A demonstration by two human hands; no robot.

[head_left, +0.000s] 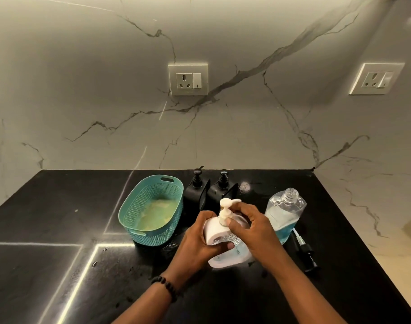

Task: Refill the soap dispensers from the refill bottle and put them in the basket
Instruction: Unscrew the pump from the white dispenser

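White dispenser [219, 232] tilted on counter, just right of teal basket [153, 209]; left hand [199, 242] wraps body, right hand [249, 226] pinches pump collar [223, 219]. Uncapped refill bottle [285, 213] just right of dispenser: right elbow could topple it, spilling soap; cross-threaded collar might leak in basket

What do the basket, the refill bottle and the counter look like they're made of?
Basket: teal moulded plastic, by its perforated weave pattern and matte look. Refill bottle: clear plastic, probably; blue liquid shows through it and its threaded neck is open. Counter: polished black stone, it seems; it mirrors light strips sharply.
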